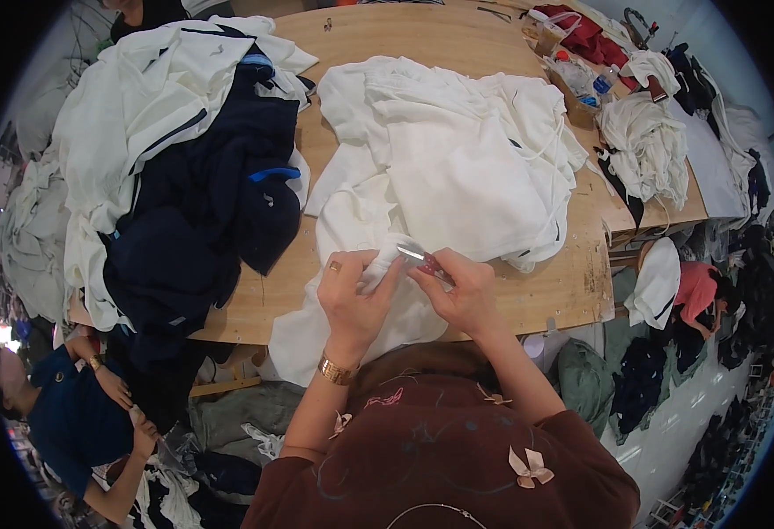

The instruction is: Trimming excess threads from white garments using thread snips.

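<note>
White cloth of a garment [352, 216] is pinched between the thumb and fingers of my left hand [352, 291], near the table's front edge. My right hand [459, 286] is closed around small thread snips [411, 252]. Their silver blade points left, at the bunched cloth by my left fingertips; a reddish part shows beside my right fingers. Whether the blade touches the cloth I cannot tell. Part of the garment hangs over the front edge towards my lap. Beyond my hands lies a pile of white garments [457, 159].
On the left of the wooden table [422, 31] are heaped white garments [158, 88] and navy garments [202, 203]. A box [575, 97] with small items and a bundle of white cloth [643, 145] sit at the right. One person in blue [78, 414] is at the lower left, another in pink [695, 291] at the right.
</note>
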A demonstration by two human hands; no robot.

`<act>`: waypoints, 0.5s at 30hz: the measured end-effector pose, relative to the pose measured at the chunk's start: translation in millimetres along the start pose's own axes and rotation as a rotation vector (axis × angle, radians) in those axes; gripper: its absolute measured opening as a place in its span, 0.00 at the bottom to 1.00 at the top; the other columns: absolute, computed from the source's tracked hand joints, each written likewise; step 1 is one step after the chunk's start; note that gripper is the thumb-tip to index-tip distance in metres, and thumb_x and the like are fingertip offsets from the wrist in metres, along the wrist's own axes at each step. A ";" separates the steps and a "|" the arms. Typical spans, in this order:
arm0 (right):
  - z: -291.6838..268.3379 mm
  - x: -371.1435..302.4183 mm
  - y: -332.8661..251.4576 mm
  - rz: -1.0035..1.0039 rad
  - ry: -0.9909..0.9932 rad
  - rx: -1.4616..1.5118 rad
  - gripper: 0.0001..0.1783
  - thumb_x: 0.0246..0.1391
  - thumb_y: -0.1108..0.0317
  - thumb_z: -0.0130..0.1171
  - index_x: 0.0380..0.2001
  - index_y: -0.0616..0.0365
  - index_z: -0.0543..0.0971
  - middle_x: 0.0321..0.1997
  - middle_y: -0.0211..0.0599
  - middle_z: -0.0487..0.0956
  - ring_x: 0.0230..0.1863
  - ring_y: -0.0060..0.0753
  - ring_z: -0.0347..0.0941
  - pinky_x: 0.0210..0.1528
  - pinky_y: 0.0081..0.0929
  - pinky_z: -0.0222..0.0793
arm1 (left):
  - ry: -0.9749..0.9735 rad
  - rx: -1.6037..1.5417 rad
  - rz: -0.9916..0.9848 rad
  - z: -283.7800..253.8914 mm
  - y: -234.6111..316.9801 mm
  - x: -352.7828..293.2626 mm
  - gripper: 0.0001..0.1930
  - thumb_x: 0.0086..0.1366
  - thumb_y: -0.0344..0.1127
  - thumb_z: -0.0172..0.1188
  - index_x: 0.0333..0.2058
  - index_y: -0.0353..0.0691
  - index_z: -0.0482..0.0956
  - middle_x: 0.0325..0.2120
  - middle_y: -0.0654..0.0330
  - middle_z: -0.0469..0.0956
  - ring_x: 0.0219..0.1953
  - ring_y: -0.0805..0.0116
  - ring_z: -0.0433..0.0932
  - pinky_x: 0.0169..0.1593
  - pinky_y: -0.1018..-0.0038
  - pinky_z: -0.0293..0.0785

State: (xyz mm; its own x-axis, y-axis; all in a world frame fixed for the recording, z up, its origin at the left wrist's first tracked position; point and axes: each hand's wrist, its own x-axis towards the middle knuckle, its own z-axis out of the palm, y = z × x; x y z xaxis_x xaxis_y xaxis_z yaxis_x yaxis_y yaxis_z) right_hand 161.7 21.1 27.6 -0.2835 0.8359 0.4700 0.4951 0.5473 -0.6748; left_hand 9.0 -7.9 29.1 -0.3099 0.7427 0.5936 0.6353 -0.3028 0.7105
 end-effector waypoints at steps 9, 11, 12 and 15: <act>0.1 -1.2 3.2 -0.036 0.021 -0.037 0.11 0.44 0.67 0.65 0.20 0.60 0.74 0.15 0.38 0.71 0.13 0.34 0.66 0.16 0.26 0.59 | -0.012 0.050 0.028 -1.2 -0.8 -1.7 0.13 0.44 0.30 0.71 0.26 0.35 0.75 0.22 0.57 0.74 0.22 0.66 0.71 0.26 0.74 0.65; -1.4 -0.8 2.0 -0.015 0.018 -0.015 0.11 0.44 0.67 0.65 0.20 0.60 0.74 0.15 0.37 0.71 0.13 0.33 0.66 0.16 0.26 0.59 | -0.008 0.045 0.028 -0.9 -1.1 -1.3 0.13 0.44 0.29 0.71 0.26 0.35 0.75 0.22 0.57 0.74 0.22 0.66 0.71 0.26 0.74 0.65; -2.2 -0.5 1.1 0.007 0.015 0.007 0.11 0.44 0.66 0.65 0.21 0.60 0.74 0.15 0.37 0.71 0.13 0.33 0.65 0.16 0.25 0.58 | -0.011 0.049 0.038 -0.9 -0.9 -0.8 0.13 0.44 0.29 0.71 0.27 0.36 0.76 0.22 0.58 0.73 0.22 0.66 0.70 0.25 0.74 0.65; -3.5 1.6 -0.6 0.011 0.022 0.018 0.11 0.44 0.66 0.65 0.22 0.60 0.74 0.15 0.36 0.70 0.13 0.31 0.64 0.16 0.24 0.58 | -0.019 0.066 0.060 -1.0 -0.8 -0.6 0.12 0.44 0.28 0.71 0.27 0.36 0.77 0.22 0.58 0.73 0.22 0.66 0.70 0.25 0.74 0.65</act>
State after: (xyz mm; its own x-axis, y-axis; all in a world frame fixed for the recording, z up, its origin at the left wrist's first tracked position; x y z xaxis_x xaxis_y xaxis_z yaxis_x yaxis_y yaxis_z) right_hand 163.8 22.0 30.7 -0.2601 0.8409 0.4747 0.4834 0.5389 -0.6898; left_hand 7.9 -8.7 28.6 -0.2564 0.7358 0.6268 0.6981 -0.3075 0.6466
